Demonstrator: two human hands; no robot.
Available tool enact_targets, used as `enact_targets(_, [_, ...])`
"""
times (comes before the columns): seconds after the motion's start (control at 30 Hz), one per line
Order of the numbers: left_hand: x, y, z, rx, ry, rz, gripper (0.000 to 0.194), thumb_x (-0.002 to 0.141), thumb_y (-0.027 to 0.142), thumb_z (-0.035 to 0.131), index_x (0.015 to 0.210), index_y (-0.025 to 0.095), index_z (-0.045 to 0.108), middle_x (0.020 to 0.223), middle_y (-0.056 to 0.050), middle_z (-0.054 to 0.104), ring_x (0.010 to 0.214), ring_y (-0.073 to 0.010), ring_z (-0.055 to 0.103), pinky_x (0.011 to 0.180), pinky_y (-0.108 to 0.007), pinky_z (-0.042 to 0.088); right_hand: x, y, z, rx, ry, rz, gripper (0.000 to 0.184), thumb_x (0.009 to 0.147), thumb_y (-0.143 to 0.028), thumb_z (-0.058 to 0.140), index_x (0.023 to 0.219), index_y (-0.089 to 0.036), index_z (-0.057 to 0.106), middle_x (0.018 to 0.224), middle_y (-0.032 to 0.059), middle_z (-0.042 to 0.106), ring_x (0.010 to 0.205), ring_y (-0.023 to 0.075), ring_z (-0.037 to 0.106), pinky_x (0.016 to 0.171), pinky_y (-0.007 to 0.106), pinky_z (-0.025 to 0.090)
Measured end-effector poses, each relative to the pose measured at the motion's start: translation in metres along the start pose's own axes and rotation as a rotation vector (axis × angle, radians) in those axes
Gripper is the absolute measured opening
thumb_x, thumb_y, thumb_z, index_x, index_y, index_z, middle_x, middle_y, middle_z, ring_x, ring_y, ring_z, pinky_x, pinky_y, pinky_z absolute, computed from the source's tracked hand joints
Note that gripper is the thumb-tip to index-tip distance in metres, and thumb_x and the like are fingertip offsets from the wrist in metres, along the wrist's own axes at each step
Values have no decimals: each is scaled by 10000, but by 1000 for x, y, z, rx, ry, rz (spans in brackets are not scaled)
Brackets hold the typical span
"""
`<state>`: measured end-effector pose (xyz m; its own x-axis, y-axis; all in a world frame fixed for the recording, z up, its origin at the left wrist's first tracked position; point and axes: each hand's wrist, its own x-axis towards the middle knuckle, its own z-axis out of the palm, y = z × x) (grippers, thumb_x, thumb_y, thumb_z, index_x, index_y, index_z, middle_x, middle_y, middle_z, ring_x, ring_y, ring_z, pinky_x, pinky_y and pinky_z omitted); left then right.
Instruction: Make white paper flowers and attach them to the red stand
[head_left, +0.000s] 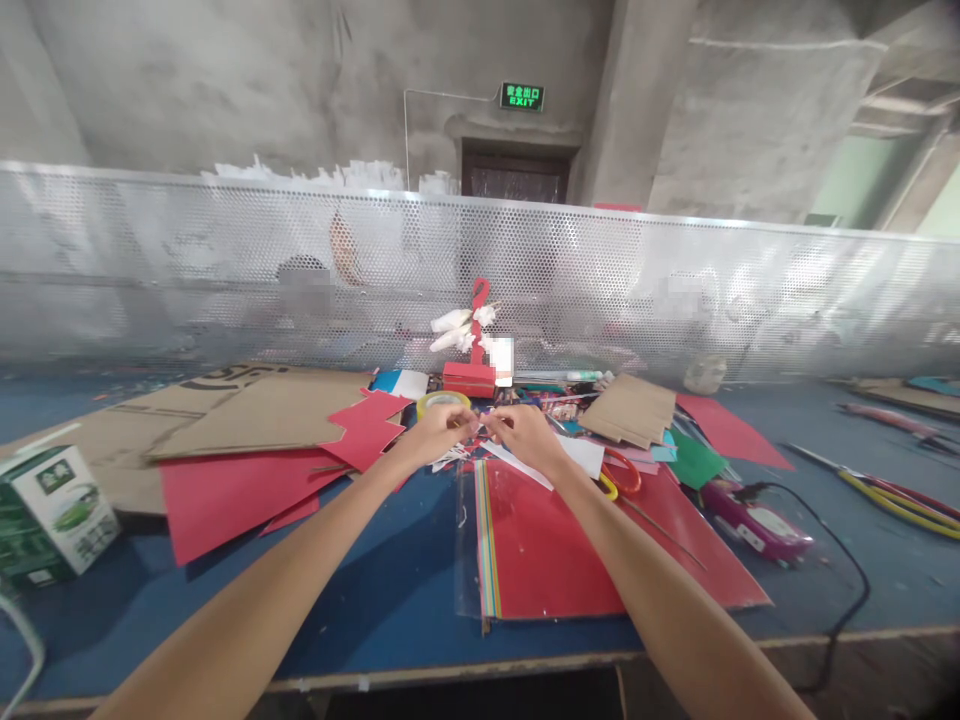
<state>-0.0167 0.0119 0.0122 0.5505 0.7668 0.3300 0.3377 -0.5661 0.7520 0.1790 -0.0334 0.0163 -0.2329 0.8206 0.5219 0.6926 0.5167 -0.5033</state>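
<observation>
Craft table, fingertips nearly meeting

Shiny perforated metal screen up back, blue table, flat brown cardboard, glossy red sheets. Left hand and right hand pinched close together, can't tell on what. Yellow tape roll right by the left; red stand with white flowers behind. Green sign reads EXIT

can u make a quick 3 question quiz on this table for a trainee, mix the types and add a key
1. True or false: the green-and-white carton stands to the left of both hands.
2. What colour is the corded device on the right of the table?
A) yellow
B) magenta
C) green
3. Fill in: the hand nearer the yellow tape roll is the person's ____ hand.

Key: 1. True. 2. B. 3. Left hand.
</observation>
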Motion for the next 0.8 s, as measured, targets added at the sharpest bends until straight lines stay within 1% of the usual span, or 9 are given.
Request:
enact_targets(0.13, [1,-3,0,-17,-16,1,351,808,508,627,871,164,651,786,-31,647,706,-165,596,641,-265,450,0,1,1,-15,-59,40,551,953,-494,419,532,-180,587,496,6,585,515,123,536,575,228,326])
enact_targets(0.23, [1,-3,1,-17,-39,6,337,813,502,625,853,168,639,764,-22,625,690,-158,580,628,-260,440,-1,0,0,7,-64,72,604,967,-491,373,486,-180,565,453,11,551,493,126,530,584,233,344])
enact_targets(0.3, [2,-4,0,-21,-49,-2,329,820,498,616,832,169,627,742,-14,610,669,-151,566,620,-258,434,-1,-1,-2,54,-61,62,533,951,-480,417,569,-177,632,512,12,601,516,127,551,594,231,360])
enact_targets(0.37, [3,-6,0,-30,-42,-20,325,822,494,610,820,170,621,736,-11,610,657,-147,562,620,-259,439,-1,-2,-3,115,-46,26,355,899,-448,528,745,-178,700,625,11,665,567,132,582,611,227,382])
enact_targets(0.4, [3,-8,-1,-40,-39,-32,323,821,491,608,815,168,619,739,-14,618,657,-147,567,624,-261,445,-1,-1,-3,144,-33,7,280,870,-419,574,823,-179,709,677,13,683,596,137,596,623,226,396])
enact_targets(0.47, [4,-10,-2,-71,-39,-57,315,816,482,608,808,166,613,749,-21,639,661,-150,582,632,-266,456,0,1,-3,192,-8,-8,216,842,-361,605,894,-177,703,711,17,693,632,146,612,645,231,419])
enact_targets(0.6, [5,-9,-3,-120,-51,-66,294,801,458,620,810,165,611,753,-31,666,655,-152,602,618,-265,455,1,6,-1,202,33,0,202,868,-310,546,809,-182,691,693,20,692,642,147,619,650,232,422])
enact_targets(0.8, [5,-7,-4,-102,-39,-52,256,811,421,614,813,166,611,768,-41,683,669,-149,605,622,-259,450,0,3,-3,79,19,14,353,917,-359,497,663,-177,660,629,23,675,608,143,607,600,227,370])
